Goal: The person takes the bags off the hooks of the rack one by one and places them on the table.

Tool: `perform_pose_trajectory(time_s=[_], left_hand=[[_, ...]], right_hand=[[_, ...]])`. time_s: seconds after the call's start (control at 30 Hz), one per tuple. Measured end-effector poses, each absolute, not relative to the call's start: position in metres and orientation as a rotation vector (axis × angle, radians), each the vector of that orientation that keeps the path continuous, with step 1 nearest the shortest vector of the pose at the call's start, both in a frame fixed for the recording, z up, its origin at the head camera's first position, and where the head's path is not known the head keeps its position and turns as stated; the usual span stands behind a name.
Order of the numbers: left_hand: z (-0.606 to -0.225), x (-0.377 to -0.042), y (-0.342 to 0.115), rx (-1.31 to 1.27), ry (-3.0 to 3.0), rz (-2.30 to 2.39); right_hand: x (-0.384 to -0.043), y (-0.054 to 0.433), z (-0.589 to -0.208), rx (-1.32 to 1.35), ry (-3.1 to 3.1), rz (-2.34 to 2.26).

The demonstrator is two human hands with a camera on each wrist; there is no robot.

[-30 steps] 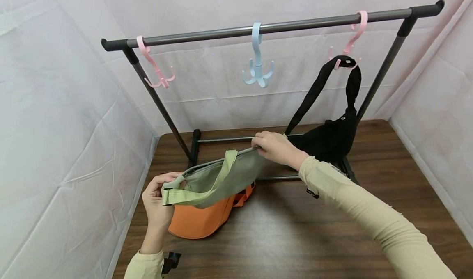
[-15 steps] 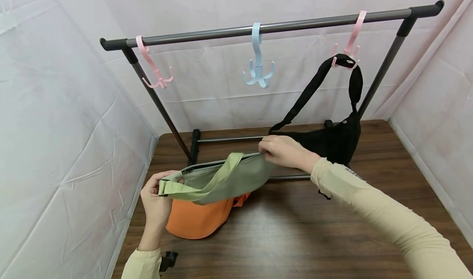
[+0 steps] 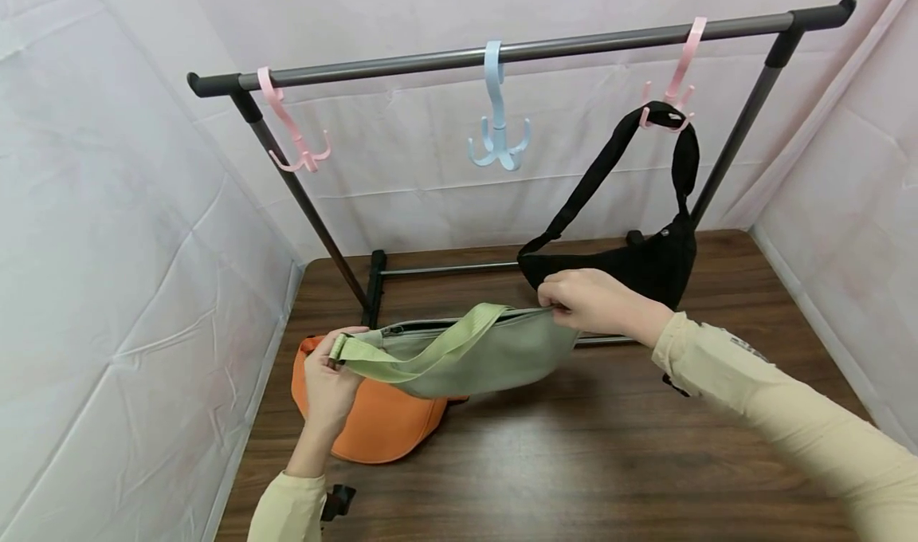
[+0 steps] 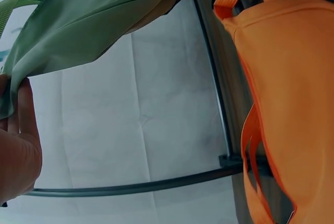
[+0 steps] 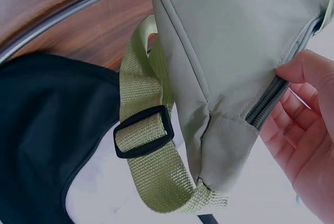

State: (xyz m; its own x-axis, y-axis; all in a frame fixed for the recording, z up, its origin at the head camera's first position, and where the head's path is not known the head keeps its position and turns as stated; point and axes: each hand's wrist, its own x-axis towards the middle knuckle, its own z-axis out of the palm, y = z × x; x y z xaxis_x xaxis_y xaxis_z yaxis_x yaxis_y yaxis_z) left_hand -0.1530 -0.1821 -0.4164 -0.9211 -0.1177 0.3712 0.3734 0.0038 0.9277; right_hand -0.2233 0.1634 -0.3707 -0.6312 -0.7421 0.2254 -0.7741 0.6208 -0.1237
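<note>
A grey-green waist bag (image 3: 495,363) is stretched level between both hands above the floor. At its left end my left hand (image 3: 328,386) pinches the corner, by the light green strap (image 3: 445,355). My right hand (image 3: 591,299) grips the right end of the top edge. In the right wrist view, that hand's thumb presses on the zipper (image 5: 269,101), and a black strap slider (image 5: 143,131) hangs beside the bag's end. The zipper looks partly open in the head view. Below the left hand lies an orange bag (image 3: 390,422), partly covered by the green one.
A dark metal rack (image 3: 402,65) spans the back. From its bar hang a pink hook (image 3: 294,131) at left, a blue hook (image 3: 496,119) mid-bar and another pink hook (image 3: 684,64) carrying a black bag (image 3: 638,267). White sheets (image 3: 143,231) enclose the wooden surface (image 3: 559,470).
Both hands have carried the green waist bag to the right, the right hand farther, so the bag is straighter and more level. The black bag has swung free of the right hand's area and its hook has turned.
</note>
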Motion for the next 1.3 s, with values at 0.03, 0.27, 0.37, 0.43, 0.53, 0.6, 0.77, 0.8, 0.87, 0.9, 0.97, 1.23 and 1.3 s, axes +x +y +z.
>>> perform_pose_trajectory(time_s=[0.03,0.27,0.37,0.43,0.53,0.6,0.77,0.8,0.87,0.9,0.97,1.23,1.3], left_hand=[[-0.418,-0.154,-0.181,-0.256,-1.961,-1.989],[-0.436,-0.156,-0.169,-0.204,-2.061,-2.057],[-0.444,-0.157,-0.163,-0.175,-2.104,-2.113],[-0.449,-0.157,-0.159,-0.125,-2.142,-2.148],[-0.46,-0.158,-0.154,-0.042,-2.18,-2.194],[-0.468,-0.158,-0.15,0.024,-2.194,-2.239],[-0.489,-0.159,-0.141,0.109,-2.167,-2.374],[-0.493,-0.159,-0.139,0.109,-2.163,-2.392],[-0.499,-0.159,-0.136,0.113,-2.16,-2.433],[-0.501,-0.16,-0.134,0.118,-2.162,-2.45],[-0.505,-0.161,-0.13,0.122,-2.189,-2.453],[-0.51,-0.172,-0.123,0.159,-2.168,-2.491],[-0.511,-0.175,-0.122,0.154,-2.163,-2.493]], right_hand=[[-0.221,0.166,-0.372,1.268,-2.695,0.323],[-0.208,0.185,-0.384,1.27,-2.789,0.353],[-0.206,0.193,-0.39,1.264,-2.842,0.364],[-0.205,0.196,-0.394,1.262,-2.874,0.375],[-0.205,0.201,-0.401,1.274,-2.92,0.399],[-0.205,0.204,-0.406,1.283,-2.944,0.413],[-0.207,0.21,-0.419,1.287,-3.004,0.447],[-0.208,0.211,-0.422,1.281,-3.02,0.455],[-0.211,0.214,-0.428,1.26,-3.052,0.462],[-0.213,0.216,-0.431,1.25,-3.066,0.464],[-0.216,0.22,-0.436,1.225,-3.091,0.471],[-0.227,0.229,-0.442,1.185,-3.121,0.512],[-0.229,0.23,-0.444,1.175,-3.116,0.502]])
